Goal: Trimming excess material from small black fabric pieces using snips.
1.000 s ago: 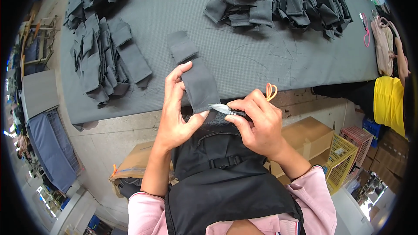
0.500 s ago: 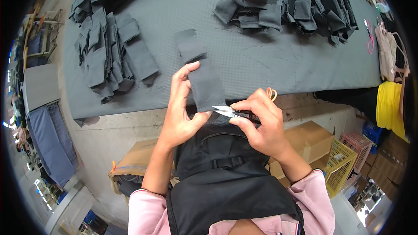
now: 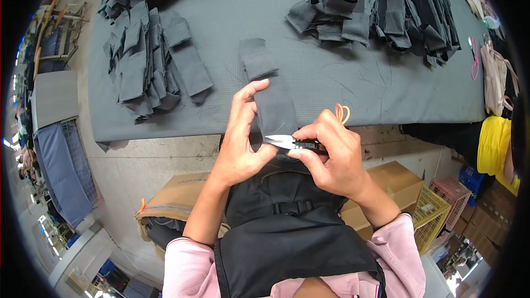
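Grey felt covers the work table [image 3: 342, 85], seen from the head camera, with stacks of dark fabric pieces [image 3: 152, 58] at its left and a second heap of pieces [image 3: 381, 5] at its far right. At the near table edge, the left hand [image 3: 243, 138] grips a long dark fabric strip [image 3: 273, 102], fingers laid along its left side and thumb pressed beneath. Right hand [image 3: 326, 154] is closed round small thread snips [image 3: 290, 142], the blades touching the strip's lower end; an orange loop [image 3: 342, 113] shows behind its knuckles. Cardboard boxes [image 3: 176, 190] stand on the floor below.
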A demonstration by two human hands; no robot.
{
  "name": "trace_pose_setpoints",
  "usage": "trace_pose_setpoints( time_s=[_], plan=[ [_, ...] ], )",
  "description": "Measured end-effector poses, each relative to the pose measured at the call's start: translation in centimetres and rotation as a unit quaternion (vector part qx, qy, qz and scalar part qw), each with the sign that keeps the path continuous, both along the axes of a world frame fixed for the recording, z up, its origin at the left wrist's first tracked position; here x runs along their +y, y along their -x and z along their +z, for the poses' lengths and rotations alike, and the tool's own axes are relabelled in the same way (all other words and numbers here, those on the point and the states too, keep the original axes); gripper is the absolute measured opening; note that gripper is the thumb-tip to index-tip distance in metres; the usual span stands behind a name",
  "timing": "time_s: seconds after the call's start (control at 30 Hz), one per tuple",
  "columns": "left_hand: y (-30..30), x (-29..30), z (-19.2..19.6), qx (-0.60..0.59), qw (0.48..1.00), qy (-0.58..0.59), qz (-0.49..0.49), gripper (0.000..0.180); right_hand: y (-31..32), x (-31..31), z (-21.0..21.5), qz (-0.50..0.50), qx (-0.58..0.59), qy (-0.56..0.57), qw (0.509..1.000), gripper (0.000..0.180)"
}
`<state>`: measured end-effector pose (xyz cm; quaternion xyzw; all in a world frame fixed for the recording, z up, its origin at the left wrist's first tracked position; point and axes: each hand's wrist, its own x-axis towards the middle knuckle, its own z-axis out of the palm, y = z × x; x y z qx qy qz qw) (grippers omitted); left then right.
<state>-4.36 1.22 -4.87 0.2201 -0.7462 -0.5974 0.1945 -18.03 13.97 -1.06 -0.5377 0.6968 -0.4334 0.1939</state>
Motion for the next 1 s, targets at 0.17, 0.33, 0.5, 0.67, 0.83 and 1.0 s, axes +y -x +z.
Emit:
trace_pose_setpoints(
  time_s=[0.17, 0.33, 0.5, 0.67, 0.83, 1.0],
  plan=[
    [0.4, 0.1, 0.1, 0.007, 1.000, -0.002, -0.001, 0.038, 0.0, -0.3, 0.4, 0.004, 0.026, -0.011, 1.000, 0.021],
    [-0.3, -0.2, -0.3, 0.018, 0.997, -0.068, 0.009, 0.042, 0.5, 0.1, 0.4, -0.076, -0.020, 0.042, 0.996, 0.018],
    [-0.5, -0.2, -0.3, 0.046, 0.987, -0.153, 0.015, 0.050, 1.0, 1.7, -1.0, -0.105, -0.177, -0.029, 0.978, 0.018],
    [0.3, 0.6, 0.1, 0.089, 0.966, -0.237, 0.059, 0.061, -0.7, 1.9, -2.5, -0.123, -0.297, 0.050, 0.946, 0.020],
    [0.6, 1.5, 0.6, 0.116, 0.947, -0.289, 0.084, 0.067, -2.2, 0.9, -2.9, -0.134, -0.337, 0.089, 0.928, 0.021],
    [0.7, 1.8, 0.7, 0.118, 0.949, -0.276, 0.094, 0.069, -2.7, 0.9, -3.0, -0.155, -0.352, 0.089, 0.919, 0.020]
  ],
)
